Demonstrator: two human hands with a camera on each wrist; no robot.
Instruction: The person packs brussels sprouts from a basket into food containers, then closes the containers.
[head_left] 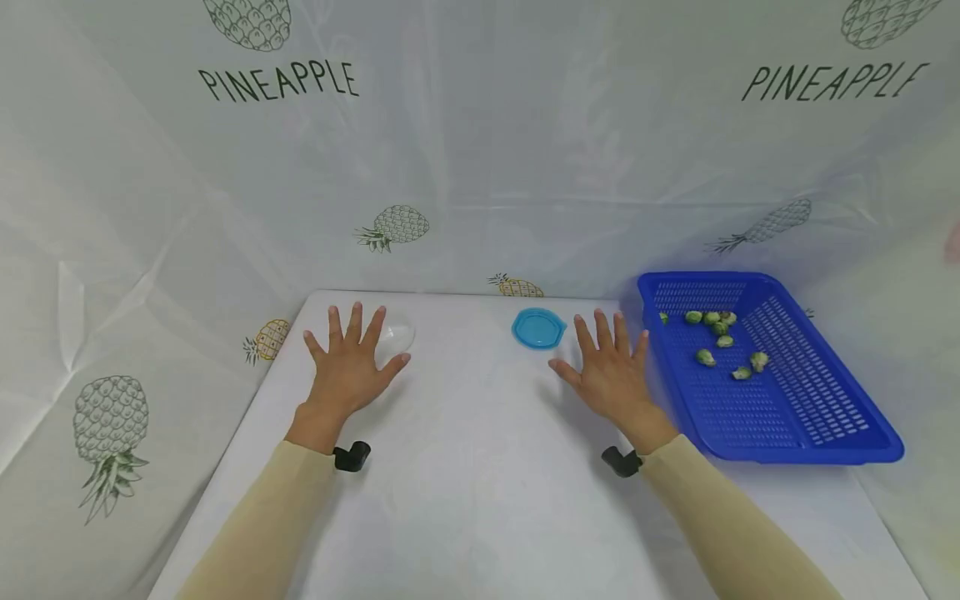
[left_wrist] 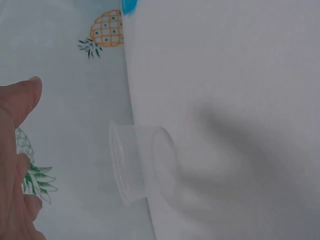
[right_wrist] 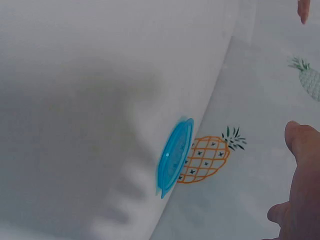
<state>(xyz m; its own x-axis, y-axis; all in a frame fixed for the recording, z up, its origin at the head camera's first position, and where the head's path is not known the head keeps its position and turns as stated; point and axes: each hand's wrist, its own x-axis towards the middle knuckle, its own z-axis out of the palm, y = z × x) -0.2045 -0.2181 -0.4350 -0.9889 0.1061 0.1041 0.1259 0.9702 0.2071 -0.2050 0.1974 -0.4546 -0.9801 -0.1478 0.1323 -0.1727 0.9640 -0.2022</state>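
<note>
My left hand (head_left: 346, 367) is spread over the table's left side, palm down, holding nothing. Just behind its fingers is a clear plastic cup (head_left: 397, 335), partly hidden by the hand in the head view; the left wrist view shows the whole cup (left_wrist: 142, 162), apart from the fingers. On the other side, my right hand (head_left: 609, 367) is also spread with straight fingers and grips nothing. A round blue lid (head_left: 538, 328) with a small tab lies near the back edge, left of the right fingertips. The same lid (right_wrist: 175, 157) appears in the right wrist view, untouched.
At the right stands a blue perforated basket (head_left: 780, 425) with several Brussels sprouts (head_left: 720, 328) in it, close to the right forearm. The white table (head_left: 480, 467) ends at the back against a pineapple-printed sheet (head_left: 480, 150). Both wrists carry a black camera mount (head_left: 352, 456).
</note>
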